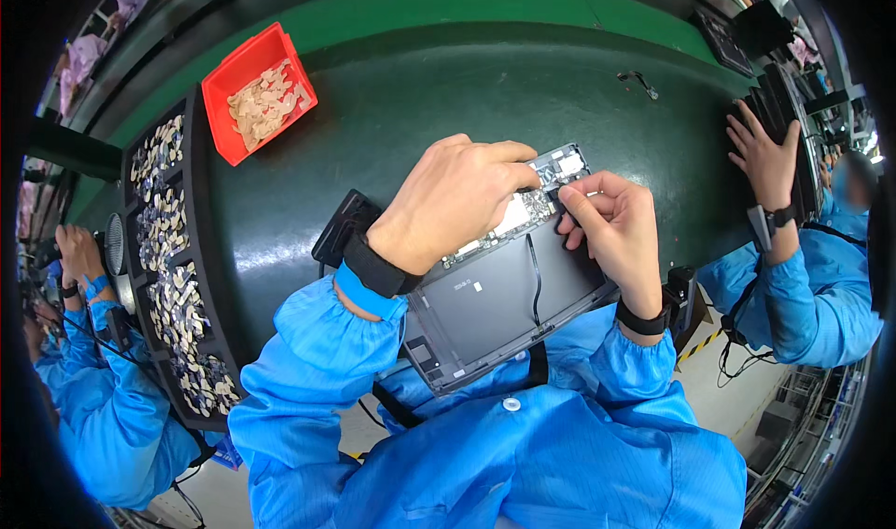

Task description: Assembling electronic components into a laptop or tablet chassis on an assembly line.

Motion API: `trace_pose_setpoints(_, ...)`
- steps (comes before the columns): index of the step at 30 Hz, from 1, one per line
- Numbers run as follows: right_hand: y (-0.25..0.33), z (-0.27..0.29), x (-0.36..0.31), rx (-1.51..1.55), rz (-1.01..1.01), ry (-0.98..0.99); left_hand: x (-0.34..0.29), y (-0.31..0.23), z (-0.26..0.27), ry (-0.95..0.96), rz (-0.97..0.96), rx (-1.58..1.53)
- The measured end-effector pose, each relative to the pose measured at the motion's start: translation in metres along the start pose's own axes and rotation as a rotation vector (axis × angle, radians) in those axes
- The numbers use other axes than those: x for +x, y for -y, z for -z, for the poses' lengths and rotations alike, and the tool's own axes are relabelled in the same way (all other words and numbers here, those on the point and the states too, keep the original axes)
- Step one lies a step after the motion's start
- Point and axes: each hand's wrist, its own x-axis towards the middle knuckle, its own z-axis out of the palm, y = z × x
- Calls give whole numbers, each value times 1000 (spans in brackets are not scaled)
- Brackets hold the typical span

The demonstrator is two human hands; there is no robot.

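Observation:
An opened tablet (485,296) lies tilted at the near table edge, its dark grey battery area and a bare circuit board (515,213) showing. A thin black flex cable (536,282) runs across the battery. My left hand (457,193) reaches over the board, fingers bent down onto its far part; the fingertips are partly hidden. At the board's right end, my right hand (611,225) pinches a small black piece (566,196) between thumb and forefinger. Whether that piece is attached to the board, I cannot tell.
A red bin (220,118) holds beige scraps. To its left stands a black compartment tray (201,296) full of small parts. A black device (345,228) sits beside my left wrist. A small cable part (638,84) lies far right. Co-workers' hands (767,160) are at both sides.

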Motion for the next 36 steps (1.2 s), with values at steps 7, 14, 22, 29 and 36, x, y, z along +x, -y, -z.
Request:
trace_pose_setpoints(7, 0, -4, -1, -52, 15, -8, -1, 1, 1, -11, -8, -2)
trace_pose_setpoints(14, -9, -4, 0, -52, 84, -28, 0, -1, 0, -6, -4, -13)
trace_pose_setpoints(22, -5, -3, -2, -54, 73, 2, -1, -2, 1, -16, -7, 7)
trace_pose_setpoints(29, -6, -6, 1, -98, 86, 3, 0, 0, 0, -28, -4, 21)
trace_pose_setpoints(36, -3, -6, 0, -119, 73, 21, -1, 3, -1, -70, -85, 13)
